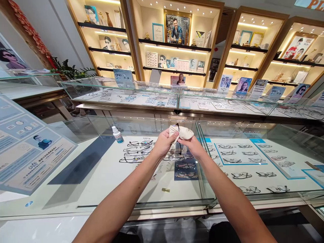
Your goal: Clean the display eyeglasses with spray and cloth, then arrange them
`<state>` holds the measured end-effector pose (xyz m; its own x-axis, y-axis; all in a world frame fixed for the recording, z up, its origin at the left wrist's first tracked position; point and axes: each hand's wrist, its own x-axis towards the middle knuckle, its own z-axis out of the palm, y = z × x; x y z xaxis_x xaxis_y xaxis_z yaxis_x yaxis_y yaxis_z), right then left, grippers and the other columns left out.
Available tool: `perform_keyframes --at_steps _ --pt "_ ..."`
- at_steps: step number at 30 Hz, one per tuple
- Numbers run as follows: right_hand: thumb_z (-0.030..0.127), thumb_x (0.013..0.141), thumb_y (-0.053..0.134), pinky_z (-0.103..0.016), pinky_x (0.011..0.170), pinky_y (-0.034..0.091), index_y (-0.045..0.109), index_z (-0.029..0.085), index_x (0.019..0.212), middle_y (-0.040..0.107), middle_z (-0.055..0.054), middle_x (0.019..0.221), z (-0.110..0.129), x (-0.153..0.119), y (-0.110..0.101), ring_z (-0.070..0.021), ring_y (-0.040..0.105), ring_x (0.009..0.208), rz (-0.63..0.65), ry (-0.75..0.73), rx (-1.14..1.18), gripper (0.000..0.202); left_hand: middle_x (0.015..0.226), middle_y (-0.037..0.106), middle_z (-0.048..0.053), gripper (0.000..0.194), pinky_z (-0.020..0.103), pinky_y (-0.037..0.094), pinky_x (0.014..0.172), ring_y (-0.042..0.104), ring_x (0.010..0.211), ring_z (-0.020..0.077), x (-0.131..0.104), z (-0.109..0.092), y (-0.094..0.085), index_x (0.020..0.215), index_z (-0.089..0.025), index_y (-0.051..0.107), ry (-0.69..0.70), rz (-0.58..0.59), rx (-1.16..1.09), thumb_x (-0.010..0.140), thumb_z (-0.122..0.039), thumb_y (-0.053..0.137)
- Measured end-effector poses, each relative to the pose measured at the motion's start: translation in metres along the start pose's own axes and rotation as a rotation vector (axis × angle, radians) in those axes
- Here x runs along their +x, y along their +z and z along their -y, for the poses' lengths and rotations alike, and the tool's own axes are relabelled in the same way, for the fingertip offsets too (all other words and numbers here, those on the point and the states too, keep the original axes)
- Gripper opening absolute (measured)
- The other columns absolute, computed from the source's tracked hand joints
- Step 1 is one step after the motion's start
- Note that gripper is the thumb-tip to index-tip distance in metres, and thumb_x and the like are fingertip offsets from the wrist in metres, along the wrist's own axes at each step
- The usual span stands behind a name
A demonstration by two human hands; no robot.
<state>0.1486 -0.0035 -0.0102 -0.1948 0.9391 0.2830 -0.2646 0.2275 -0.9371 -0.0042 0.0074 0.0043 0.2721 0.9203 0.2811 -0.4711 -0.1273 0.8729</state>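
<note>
In the head view, the nearer glass case [96, 192] holds several eyeglasses [136, 159] in rows on its pale floor, with more pairs over a dark blue panel [178, 177] and a small gold-coloured piece [165, 190] toward the front; the adjoining case on the right holds further pairs, some of them inside a blue-edged panel [238, 163]; the rear case [146, 109] contains many more frames, too small to tell apart; the lit wall shelves [174, 45] behind carry framed pictures and ornaments; a white bottle [117, 135] stands upright left of the hands, whether on the glass or under it I cannot tell.

Both forearms reach forward from the lower edge and converge over the nearer case; the left hand [164, 143] pinches a cream cloth [186, 132] between thumb and fingers; the right hand [193, 145] grips the same cloth from the other side, fingers curled beneath; the cloth is bunched between them, above the eyeglasses, with a dark thin strip showing at it, its full shape hidden.
</note>
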Motion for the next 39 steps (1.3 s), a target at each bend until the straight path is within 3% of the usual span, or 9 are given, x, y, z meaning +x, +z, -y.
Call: perform_keyframes --at_steps 7,11,16,20,23,27,31,35,39 --pt "0.036 0.067 0.095 -0.042 0.115 0.046 0.075 0.026 0.127 0.077 -0.005 0.126 0.006 -0.003 0.009 -0.0279 0.064 0.125 0.023 -0.031 -0.099 0.064 0.061 0.059 -0.003 0.056 0.022 0.040 0.056 0.047 0.054 0.0092 0.000 0.004 0.002 0.083 -0.014 0.069 0.059 -0.143 0.068 0.079 -0.069 0.081" --pt "0.040 0.067 0.094 -0.042 0.110 0.050 0.080 0.024 0.108 0.081 -0.004 0.103 0.001 -0.002 0.006 -0.0266 0.071 0.110 -0.019 0.014 0.006 0.046 0.065 0.063 0.000 0.060 0.024 0.043 0.058 0.052 0.057 0.0108 0.003 -0.003 -0.006 0.083 -0.014 0.070 -0.018 -0.044 0.003 0.077 -0.072 0.081" --pt "0.044 0.069 0.092 -0.042 0.110 0.049 0.080 0.023 0.087 0.081 -0.003 0.095 -0.005 0.000 0.006 -0.0263 0.072 0.105 -0.055 0.057 0.103 0.029 0.091 0.074 0.005 0.057 0.025 0.050 0.072 0.064 0.075 0.0137 0.001 -0.008 -0.007 0.109 -0.015 0.070 -0.020 0.057 -0.024 0.071 -0.048 0.096" --pt "0.035 0.063 0.096 -0.044 0.114 0.047 0.081 0.027 0.102 0.082 -0.002 0.109 -0.011 -0.001 0.013 -0.0284 0.069 0.118 -0.038 0.020 0.052 0.043 0.091 0.075 0.004 0.052 0.026 0.051 0.078 0.067 0.082 0.0160 0.000 -0.001 0.000 0.099 -0.016 0.067 0.076 -0.067 0.014 0.077 -0.058 0.089" --pt "0.032 0.065 0.095 -0.044 0.113 0.048 0.081 0.027 0.106 0.081 -0.002 0.112 -0.013 -0.002 0.015 -0.0281 0.070 0.116 -0.008 -0.002 -0.012 0.044 0.074 0.068 0.000 0.055 0.024 0.047 0.066 0.061 0.067 0.0134 0.001 0.001 -0.002 0.084 -0.017 0.063 0.097 -0.156 0.057 0.082 -0.070 0.078" --pt "0.038 0.069 0.093 -0.043 0.108 0.049 0.082 0.024 0.098 0.081 -0.003 0.096 -0.008 -0.003 0.010 -0.0262 0.072 0.104 -0.001 0.028 0.053 0.034 0.064 0.062 0.000 0.056 0.025 0.043 0.056 0.054 0.055 0.0119 0.002 -0.010 -0.010 0.079 -0.016 0.065 -0.022 -0.014 0.024 0.082 -0.071 0.078" --pt "0.045 0.072 0.089 -0.042 0.107 0.049 0.080 0.022 0.083 0.080 -0.004 0.089 -0.002 -0.003 0.006 -0.0242 0.071 0.098 -0.003 0.056 0.106 0.027 0.079 0.071 0.003 0.051 0.025 0.048 0.065 0.061 0.066 0.0134 0.000 -0.019 -0.011 0.104 -0.014 0.071 -0.053 0.110 0.000 0.075 -0.050 0.092" --pt "0.040 0.068 0.092 -0.043 0.109 0.049 0.082 0.025 0.098 0.081 -0.004 0.104 -0.006 -0.004 0.012 -0.0271 0.071 0.108 -0.018 0.034 0.057 0.035 0.088 0.074 0.004 0.051 0.025 0.051 0.074 0.065 0.075 0.0146 -0.001 -0.009 -0.003 0.103 -0.016 0.069 0.038 -0.001 0.028 0.075 -0.052 0.092" --pt "0.037 0.064 0.095 -0.045 0.111 0.048 0.081 0.026 0.105 0.082 -0.003 0.108 -0.010 -0.005 0.016 -0.0281 0.070 0.111 -0.018 0.032 -0.031 0.045 0.070 0.067 -0.001 0.057 0.023 0.047 0.062 0.056 0.061 0.0113 0.001 -0.002 -0.002 0.081 -0.017 0.063 0.065 -0.144 0.033 0.077 -0.071 0.081"
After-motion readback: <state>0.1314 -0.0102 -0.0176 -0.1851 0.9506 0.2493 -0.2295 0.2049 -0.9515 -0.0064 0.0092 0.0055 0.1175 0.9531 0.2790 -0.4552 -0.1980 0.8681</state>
